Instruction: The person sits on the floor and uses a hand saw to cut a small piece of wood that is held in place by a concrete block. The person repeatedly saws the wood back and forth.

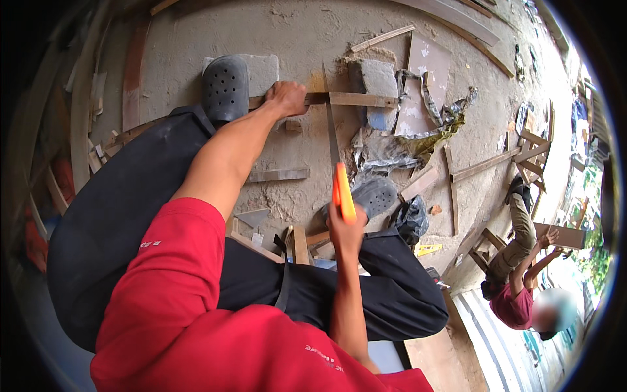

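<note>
My left hand (285,98) is closed around a narrow strip of wood (366,100), left of the saw blade. The strip bridges two pale blocks, the left block (263,73) and the right block (379,77). A handsaw (333,130) crosses the strip between the blocks, its thin blade pointing away from me. My right hand (346,228) grips the saw's orange handle; some fingers are hidden behind it. My dark clog (226,85) rests at the left block, beside the strip's left end.
Crumpled plastic sheeting (398,151) lies near the right block, beside a flat board (424,78). Wood offcuts, including a short plank (277,175), are scattered over the dusty floor. At far right, a seated person (516,287) holds a brown board (560,236).
</note>
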The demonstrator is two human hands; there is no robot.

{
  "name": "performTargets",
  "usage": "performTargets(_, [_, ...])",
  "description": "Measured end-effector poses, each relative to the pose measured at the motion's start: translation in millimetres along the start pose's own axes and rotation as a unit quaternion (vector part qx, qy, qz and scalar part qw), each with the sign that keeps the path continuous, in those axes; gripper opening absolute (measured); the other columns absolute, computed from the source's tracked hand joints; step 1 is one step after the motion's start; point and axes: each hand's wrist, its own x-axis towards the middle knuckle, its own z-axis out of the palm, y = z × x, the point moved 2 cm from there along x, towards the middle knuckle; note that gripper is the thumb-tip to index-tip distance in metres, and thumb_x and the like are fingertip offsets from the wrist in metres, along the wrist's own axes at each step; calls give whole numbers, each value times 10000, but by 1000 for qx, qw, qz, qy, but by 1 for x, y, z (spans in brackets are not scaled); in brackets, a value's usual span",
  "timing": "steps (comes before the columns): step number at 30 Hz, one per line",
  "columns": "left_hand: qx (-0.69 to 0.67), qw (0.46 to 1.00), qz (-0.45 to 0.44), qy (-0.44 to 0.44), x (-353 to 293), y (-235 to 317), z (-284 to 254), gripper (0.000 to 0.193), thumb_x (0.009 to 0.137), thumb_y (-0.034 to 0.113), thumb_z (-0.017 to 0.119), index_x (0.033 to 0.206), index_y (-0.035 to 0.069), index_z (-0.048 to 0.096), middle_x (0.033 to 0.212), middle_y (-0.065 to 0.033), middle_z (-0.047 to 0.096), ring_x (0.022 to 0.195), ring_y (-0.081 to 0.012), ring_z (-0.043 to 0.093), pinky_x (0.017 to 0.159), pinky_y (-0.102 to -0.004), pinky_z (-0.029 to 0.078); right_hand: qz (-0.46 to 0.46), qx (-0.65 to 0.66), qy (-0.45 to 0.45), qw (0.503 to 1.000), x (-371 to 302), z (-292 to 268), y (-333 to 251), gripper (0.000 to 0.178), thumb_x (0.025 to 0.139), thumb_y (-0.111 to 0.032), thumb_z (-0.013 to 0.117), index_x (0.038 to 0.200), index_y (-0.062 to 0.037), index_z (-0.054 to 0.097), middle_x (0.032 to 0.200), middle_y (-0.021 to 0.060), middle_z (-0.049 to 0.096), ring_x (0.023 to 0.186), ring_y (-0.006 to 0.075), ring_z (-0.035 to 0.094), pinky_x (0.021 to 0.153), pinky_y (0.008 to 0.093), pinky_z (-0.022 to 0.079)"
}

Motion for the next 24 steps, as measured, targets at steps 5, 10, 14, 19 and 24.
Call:
performTargets(5, [5, 1000, -17, -22, 0, 4, -3, 319, 733, 253, 658, 944, 27, 737, 927, -223, 706, 889, -373, 702, 752, -469, 574, -105, 3, 34, 994, -21, -27, -19, 208, 814, -141, 661, 705, 22, 594, 607, 165, 577, 548, 238, 611, 579, 379, 469])
performTargets(10, [23, 1000, 1, -7, 20, -6, -5, 355, 740, 291, 652, 964, 27, 732, 936, -233, 700, 888, -374, 699, 782, -457, 566, -24, 27, -4, 999, 20, -5, -25, 218, 812, -123, 651, 682, 28, 563, 564, 128, 518, 518, 138, 538, 525, 331, 430])
performTargets(14, [23, 1000, -21, -6, 17, -7, -8, 344, 735, 283, 646, 944, 23, 731, 910, -234, 700, 877, -377, 698, 807, -447, 560, -71, -88, -35, 993, 17, -14, -36, 271, 889, -254, 674, 873, 7, 601, 600, 85, 585, 521, 200, 563, 578, 317, 475])
performTargets(19, [23, 1000, 13, 12, 30, -3, -16, 336, 732, 302, 657, 905, 24, 729, 885, -228, 701, 861, -380, 698, 799, -452, 563, -49, 87, 17, 995, -4, -32, -32, 215, 842, -132, 652, 715, 30, 592, 593, 125, 580, 577, 179, 616, 574, 319, 466])
performTargets(24, [15, 1000, -3, 17, 36, -8, -10, 328, 735, 305, 657, 901, 31, 726, 878, -227, 701, 852, -375, 700, 782, -452, 566, -41, 12, 20, 999, 36, -12, -51, 218, 801, -122, 665, 698, 44, 568, 590, 177, 554, 537, 254, 594, 531, 379, 439])
